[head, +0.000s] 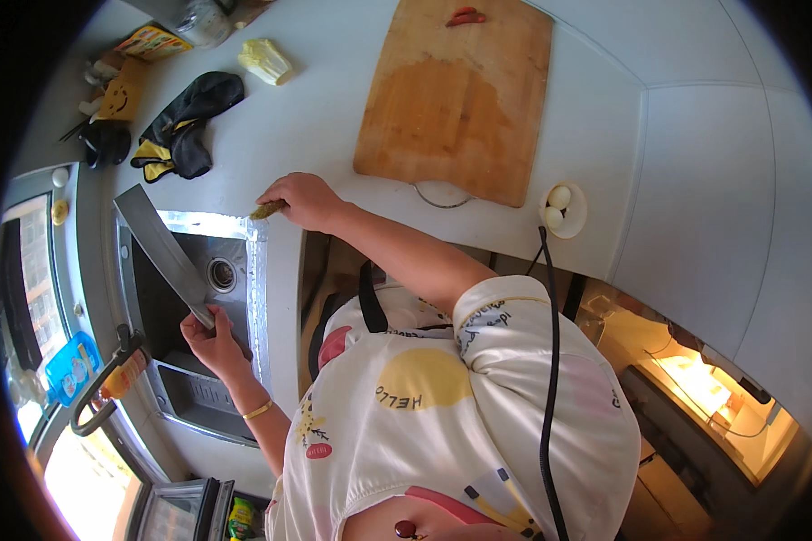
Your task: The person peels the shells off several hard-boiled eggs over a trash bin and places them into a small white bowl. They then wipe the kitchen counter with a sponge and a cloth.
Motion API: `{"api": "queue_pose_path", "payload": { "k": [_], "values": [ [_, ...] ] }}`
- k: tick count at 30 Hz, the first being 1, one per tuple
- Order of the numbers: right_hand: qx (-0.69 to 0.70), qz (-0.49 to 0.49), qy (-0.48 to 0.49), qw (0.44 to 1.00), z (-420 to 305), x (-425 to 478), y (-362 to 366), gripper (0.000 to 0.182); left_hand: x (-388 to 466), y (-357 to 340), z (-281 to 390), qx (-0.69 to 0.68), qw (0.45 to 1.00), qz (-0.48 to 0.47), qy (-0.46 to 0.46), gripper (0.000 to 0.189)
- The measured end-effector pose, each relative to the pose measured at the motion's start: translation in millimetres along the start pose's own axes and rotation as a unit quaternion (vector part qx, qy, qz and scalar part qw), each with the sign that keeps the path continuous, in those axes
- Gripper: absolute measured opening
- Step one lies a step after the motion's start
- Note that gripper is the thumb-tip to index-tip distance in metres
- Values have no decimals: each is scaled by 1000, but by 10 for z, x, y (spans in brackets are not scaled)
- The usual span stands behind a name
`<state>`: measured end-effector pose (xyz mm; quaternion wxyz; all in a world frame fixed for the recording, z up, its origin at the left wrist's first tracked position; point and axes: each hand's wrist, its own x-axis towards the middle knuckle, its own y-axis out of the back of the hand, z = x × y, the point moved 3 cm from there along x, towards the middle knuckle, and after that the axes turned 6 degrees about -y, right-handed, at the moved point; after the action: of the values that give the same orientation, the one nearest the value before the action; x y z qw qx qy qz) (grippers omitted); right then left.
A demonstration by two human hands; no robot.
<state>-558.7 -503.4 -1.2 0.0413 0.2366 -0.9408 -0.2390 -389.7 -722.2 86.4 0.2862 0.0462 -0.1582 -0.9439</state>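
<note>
My left hand [215, 345] grips the handle of a broad-bladed kitchen knife [161, 247]. Its grey blade slants up and away over the stainless-steel sink [233, 311]. In my right hand [304, 201] is a brownish-green scouring pad [268, 209], pinched in the fingers at the sink's taped front corner, apart from the blade. A round drain [222, 274] shows in the large basin, and a smaller basin [206, 402] adjoins it.
A wooden cutting board [446, 115] carries red chili peppers [467, 17]. A white bowl [578, 216] holds eggs [559, 197]. Napa cabbage [265, 61] and a black-and-yellow cloth item [193, 128] lie on the counter. The faucet [101, 385] rises beside the sink. A black cable [551, 379] hangs before me.
</note>
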Motion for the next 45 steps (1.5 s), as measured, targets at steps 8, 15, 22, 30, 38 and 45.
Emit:
{"api": "queue_pose_path", "payload": {
  "k": [8,15,22,30,38,45],
  "values": [
    [-131,358,-208,901,926,-59,2242,16,-106,269,-116,-31,998,58,8,25],
    [-349,263,-42,898,685,599,1572,26,-321,546,-242,-31,993,98,56,23],
    [-6,39,-238,971,-76,298,-803,33,-577,875,-285,-39,980,181,69,22],
    [-18,71,25,997,-624,843,-1025,24,-930,1465,-511,-21,969,235,72,23],
    [-172,130,-60,975,-148,1241,-1341,14,-1247,1693,-736,-75,956,264,99,24],
    [5,-32,145,989,-1314,923,-2567,38,-1421,1926,-863,-64,959,253,110,26]
  ]
}}
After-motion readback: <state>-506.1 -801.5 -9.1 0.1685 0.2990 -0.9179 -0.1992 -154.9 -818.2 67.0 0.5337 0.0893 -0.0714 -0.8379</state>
